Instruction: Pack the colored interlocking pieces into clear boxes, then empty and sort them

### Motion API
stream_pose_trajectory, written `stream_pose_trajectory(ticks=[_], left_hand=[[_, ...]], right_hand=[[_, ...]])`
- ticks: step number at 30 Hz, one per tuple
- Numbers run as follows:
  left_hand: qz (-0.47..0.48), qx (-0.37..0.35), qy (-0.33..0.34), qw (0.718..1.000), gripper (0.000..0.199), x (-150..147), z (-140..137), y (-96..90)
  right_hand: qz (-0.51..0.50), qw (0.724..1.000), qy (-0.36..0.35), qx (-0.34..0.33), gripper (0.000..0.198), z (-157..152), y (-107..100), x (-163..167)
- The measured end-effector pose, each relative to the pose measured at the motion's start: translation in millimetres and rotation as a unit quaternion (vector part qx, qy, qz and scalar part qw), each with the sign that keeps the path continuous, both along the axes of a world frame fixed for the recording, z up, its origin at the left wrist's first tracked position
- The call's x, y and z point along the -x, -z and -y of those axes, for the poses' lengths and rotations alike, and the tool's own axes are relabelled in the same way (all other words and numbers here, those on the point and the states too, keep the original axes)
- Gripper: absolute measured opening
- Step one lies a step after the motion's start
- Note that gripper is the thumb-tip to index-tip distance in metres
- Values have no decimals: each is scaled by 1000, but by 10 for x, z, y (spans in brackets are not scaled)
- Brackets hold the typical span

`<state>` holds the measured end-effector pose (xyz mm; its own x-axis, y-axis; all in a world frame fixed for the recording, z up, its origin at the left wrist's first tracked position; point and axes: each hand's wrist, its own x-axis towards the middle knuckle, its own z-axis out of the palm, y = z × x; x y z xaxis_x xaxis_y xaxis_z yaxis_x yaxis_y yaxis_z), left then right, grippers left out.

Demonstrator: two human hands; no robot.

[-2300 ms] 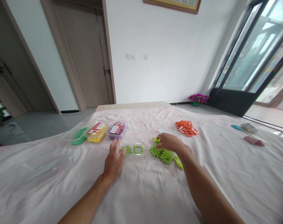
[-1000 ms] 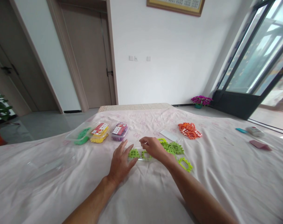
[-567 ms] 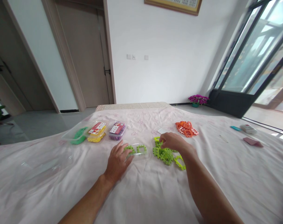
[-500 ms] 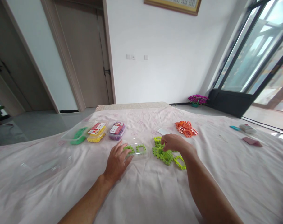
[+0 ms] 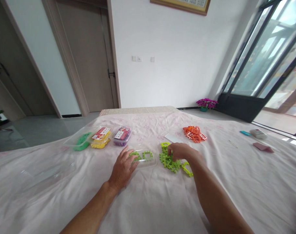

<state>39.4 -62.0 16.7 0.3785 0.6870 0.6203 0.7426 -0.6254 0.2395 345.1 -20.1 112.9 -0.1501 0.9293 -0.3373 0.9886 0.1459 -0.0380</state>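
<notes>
My left hand [image 5: 122, 169] curves around the left end of a clear plastic container [image 5: 151, 165], thumb on the near side and fingers spread along the far side. Inside it lie a few green interlocking pieces, one a square frame [image 5: 147, 155]. My right hand [image 5: 180, 151] reaches down into a pile of green interlocking pieces [image 5: 168, 162] to the right of the container. Its fingers are pinched together on a green piece in the pile; the fingertips are partly hidden. A yellow-green ring-like piece [image 5: 186, 169] lies beside the right wrist, partly covered by it.
Further left stand containers of green pieces [image 5: 82, 143], yellow pieces [image 5: 99, 142] and purple pieces [image 5: 122, 136]. A clear lid [image 5: 47, 172] lies at left. Orange pieces [image 5: 194, 134] are heaped behind my right hand, near a white card [image 5: 171, 138]. A pink paper [image 5: 263, 147] lies far right.
My right hand has shifted slightly left and down within the green pile, and more of the white card behind it shows. The left hand and container have stayed put.
</notes>
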Motion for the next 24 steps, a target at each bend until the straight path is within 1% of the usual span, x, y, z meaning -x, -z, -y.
stream_pose_trajectory(ticks=[3, 7, 10, 12, 15, 17, 19, 24], left_hand=[[1, 2, 0, 1000, 23, 1, -7, 1], [3, 1, 2, 1000, 23, -1, -13, 1], [1, -1, 4, 1000, 23, 3, -18, 13], [3, -4, 7, 1000, 22, 6, -20, 27], [10, -8, 12, 1000, 21, 5, -21, 45], [14, -8, 14, 1000, 21, 0, -18, 45], [16, -5, 15, 1000, 21, -7, -13, 31], [19, 4, 17, 1000, 21, -15, 2, -18]], right_hand=[[-27, 999, -21, -3, 46, 4, -9, -40], [-66, 997, -22, -18, 41, 79, -135, -63], [-105, 992, -24, -59, 34, 107, -228, -88], [-159, 981, -35, -106, 29, 89, -252, -102], [-250, 951, -18, -179, 24, 37, -227, -63], [-283, 937, -6, -205, 23, 9, -182, 25], [-287, 934, -5, -213, 23, -5, -128, 154], [-257, 944, 3, -205, 24, 11, 3, 491]])
